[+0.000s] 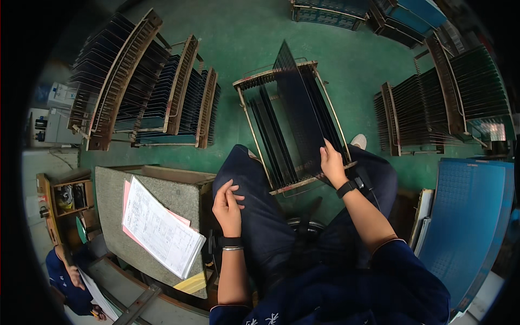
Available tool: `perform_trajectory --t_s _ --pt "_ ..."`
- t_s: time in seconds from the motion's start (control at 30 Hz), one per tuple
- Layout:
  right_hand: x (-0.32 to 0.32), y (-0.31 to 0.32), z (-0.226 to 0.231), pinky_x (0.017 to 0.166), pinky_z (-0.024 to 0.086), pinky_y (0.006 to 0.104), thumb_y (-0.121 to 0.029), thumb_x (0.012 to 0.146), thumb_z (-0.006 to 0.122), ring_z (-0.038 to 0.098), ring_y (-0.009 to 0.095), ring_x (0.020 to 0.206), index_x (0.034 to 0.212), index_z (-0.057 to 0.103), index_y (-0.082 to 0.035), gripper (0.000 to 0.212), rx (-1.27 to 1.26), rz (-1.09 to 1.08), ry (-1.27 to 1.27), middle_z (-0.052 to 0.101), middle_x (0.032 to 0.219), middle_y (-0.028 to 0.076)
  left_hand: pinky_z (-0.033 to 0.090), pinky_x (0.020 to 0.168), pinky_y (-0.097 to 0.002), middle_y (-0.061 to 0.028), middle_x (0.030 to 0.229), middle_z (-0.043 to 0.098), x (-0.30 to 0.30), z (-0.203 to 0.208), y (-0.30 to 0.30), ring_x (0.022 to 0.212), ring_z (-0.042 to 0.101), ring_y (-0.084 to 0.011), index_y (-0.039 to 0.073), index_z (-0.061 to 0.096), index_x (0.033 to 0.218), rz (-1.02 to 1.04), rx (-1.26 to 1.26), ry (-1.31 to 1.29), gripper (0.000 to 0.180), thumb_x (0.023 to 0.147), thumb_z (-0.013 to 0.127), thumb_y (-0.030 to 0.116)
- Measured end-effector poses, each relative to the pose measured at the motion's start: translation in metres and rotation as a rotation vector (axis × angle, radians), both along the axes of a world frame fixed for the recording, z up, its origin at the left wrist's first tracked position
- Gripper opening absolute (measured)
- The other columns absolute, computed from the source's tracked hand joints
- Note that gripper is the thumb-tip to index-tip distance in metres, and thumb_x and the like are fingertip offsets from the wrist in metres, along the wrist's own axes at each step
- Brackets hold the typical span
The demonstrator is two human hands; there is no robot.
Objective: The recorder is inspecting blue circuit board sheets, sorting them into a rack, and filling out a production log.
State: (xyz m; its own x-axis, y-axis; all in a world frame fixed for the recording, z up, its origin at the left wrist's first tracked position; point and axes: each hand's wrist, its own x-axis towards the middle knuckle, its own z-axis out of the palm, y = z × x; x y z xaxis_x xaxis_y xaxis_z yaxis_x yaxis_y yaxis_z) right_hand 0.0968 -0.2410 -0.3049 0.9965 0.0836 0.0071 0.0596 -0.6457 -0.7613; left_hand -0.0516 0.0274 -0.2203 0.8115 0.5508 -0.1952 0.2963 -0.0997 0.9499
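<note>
My right hand (331,161) grips the near edge of a dark, thin panel (295,103) between thumb and fingers. The panel tilts up out of a slotted metal rack (281,189) that stands between my knees. More dark panels (265,135) stand on edge in the rack's slots, with a gap left of the held one. My left hand (227,203) hovers over my left thigh, fingers loosely bent and apart, with nothing in it.
Slotted racks full of panels stand at the far left (179,86) and right (447,86). Paper sheets (162,227) lie on a grey table (184,187) at my left. Blue panels (466,216) lean at my right. A co-worker (67,279) handles papers at the lower left.
</note>
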Motion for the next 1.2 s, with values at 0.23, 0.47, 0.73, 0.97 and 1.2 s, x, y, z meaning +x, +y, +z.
perform_trajectory --t_s 0.23,0.47,0.73,0.97,1.2 --pt "0.002 0.014 0.014 0.065 0.048 0.0431 -0.010 0.091 0.049 0.061 0.042 0.076 0.125 0.048 -0.001 0.035 -0.037 -0.001 0.049 0.060 0.079 0.027 0.045 0.046 -0.0169 -0.0059 0.094 0.064 0.000 0.002 -0.001 0.067 0.060 -0.0066 0.003 0.058 0.111 0.054 0.055 -0.011 0.022 0.095 0.045 0.008" --pt "0.020 0.022 -0.002 0.064 0.049 0.0457 -0.011 0.091 0.048 0.061 0.042 0.075 0.125 0.048 -0.002 0.035 -0.112 0.028 0.056 0.061 0.078 0.027 0.044 0.045 -0.0165 -0.0052 0.091 0.064 -0.001 0.001 0.001 0.066 0.060 -0.0065 0.003 0.059 0.109 0.068 0.052 -0.029 0.020 0.095 0.045 0.008" --pt "0.028 0.036 -0.076 0.070 0.049 0.0493 -0.007 0.090 0.046 0.061 0.042 0.081 0.125 0.047 -0.001 0.035 -0.382 0.207 0.291 0.063 0.088 0.025 0.043 0.044 -0.0165 -0.0055 0.090 0.064 0.000 -0.006 0.002 0.064 0.060 -0.0072 0.002 0.061 0.105 0.033 0.095 -0.054 0.021 0.092 0.044 0.003" --pt "0.016 0.077 -0.124 0.079 0.049 0.0498 -0.012 0.085 0.050 0.060 0.043 0.087 0.131 0.042 -0.002 0.047 -0.301 0.312 0.350 0.061 0.097 0.028 0.041 0.042 -0.0175 -0.0066 0.087 0.063 0.002 -0.005 0.005 0.062 0.061 -0.0091 0.001 0.062 0.100 0.032 0.175 -0.032 0.019 0.091 0.046 0.001" --pt "0.035 0.088 -0.120 0.077 0.050 0.0498 -0.014 0.091 0.045 0.060 0.044 0.090 0.111 0.056 0.002 0.028 -0.393 0.297 0.478 0.062 0.094 0.029 0.051 0.056 -0.0227 -0.0103 0.080 0.061 0.011 0.004 0.005 0.061 0.062 -0.0134 -0.001 0.062 0.097 0.034 0.165 -0.004 0.019 0.087 0.046 -0.006"
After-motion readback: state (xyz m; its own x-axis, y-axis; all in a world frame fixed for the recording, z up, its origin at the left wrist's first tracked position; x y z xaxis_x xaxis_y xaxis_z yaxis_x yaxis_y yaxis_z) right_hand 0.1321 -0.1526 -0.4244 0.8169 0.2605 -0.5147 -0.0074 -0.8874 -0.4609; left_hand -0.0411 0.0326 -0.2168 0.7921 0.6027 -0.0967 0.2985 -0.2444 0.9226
